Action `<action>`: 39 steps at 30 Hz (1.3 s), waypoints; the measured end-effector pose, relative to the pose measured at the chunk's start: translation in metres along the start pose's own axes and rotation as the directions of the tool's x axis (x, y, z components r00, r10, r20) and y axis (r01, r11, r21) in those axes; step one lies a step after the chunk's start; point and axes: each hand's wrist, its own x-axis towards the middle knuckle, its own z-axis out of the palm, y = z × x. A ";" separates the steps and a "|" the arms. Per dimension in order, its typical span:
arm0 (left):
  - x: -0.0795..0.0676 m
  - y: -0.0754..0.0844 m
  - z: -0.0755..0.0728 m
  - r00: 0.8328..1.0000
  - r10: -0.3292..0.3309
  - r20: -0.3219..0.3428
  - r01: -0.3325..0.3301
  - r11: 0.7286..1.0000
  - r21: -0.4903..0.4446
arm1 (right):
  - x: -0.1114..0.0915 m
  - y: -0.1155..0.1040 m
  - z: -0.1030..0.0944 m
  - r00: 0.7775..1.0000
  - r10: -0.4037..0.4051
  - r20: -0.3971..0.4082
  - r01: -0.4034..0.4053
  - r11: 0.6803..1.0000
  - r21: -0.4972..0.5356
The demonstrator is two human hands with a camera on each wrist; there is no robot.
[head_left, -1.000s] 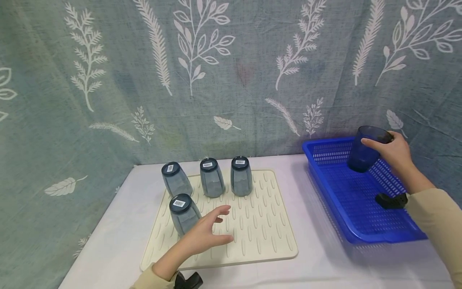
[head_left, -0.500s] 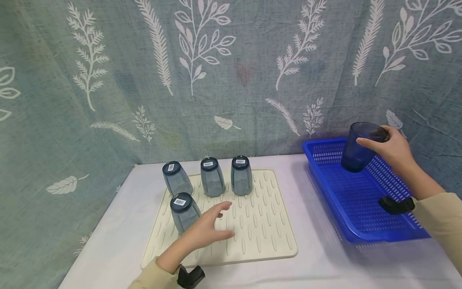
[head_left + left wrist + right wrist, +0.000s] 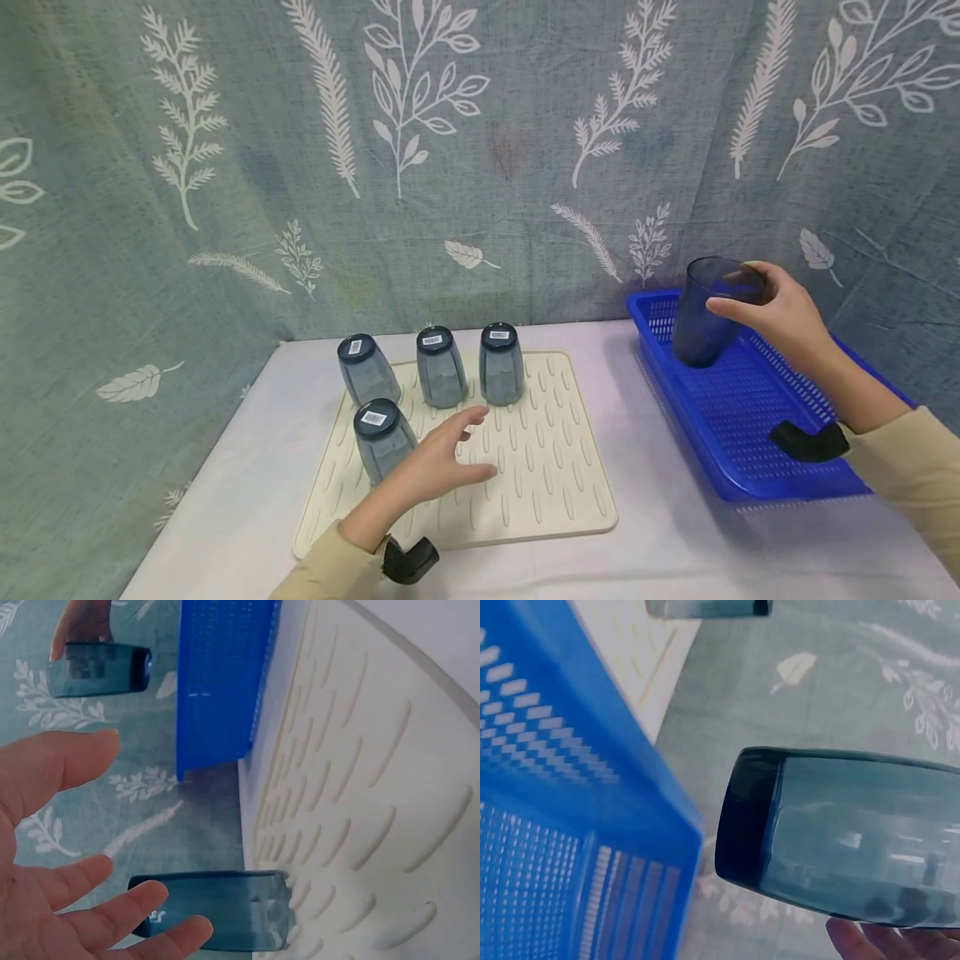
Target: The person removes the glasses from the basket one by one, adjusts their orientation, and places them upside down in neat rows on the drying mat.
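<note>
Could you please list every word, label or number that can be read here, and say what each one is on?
No text can be read.
White barcode stickers sit on the bases of the four upturned cups on the drying mat: bars and print too small to read.
The cup gripped by the right hand over the blue basket shows no label.
The left hand holds nothing.

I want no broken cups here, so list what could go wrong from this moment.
1. The right hand holds the upright dark blue translucent cup only near its rim, in the air above the blue perforated plastic basket; it might slip.
2. The left hand hovers open beside the nearest upside-down grey-blue cup on the cream ribbed mat; a careless move could knock it into the three cups behind.
</note>
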 end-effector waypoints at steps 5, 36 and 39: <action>0.003 0.002 0.001 1.000 0.003 -0.006 -0.003 1.000 -0.012 | -0.007 -0.010 0.010 0.999 -0.037 0.025 0.036 0.998 0.050; 0.018 0.028 0.027 0.999 0.043 0.024 -0.040 0.990 -0.138 | -0.039 -0.044 0.072 0.977 -0.161 0.140 0.099 0.923 0.371; 0.020 0.030 0.029 0.999 0.043 0.023 -0.039 0.989 -0.139 | -0.041 -0.046 0.075 0.976 -0.170 0.137 0.097 0.900 0.426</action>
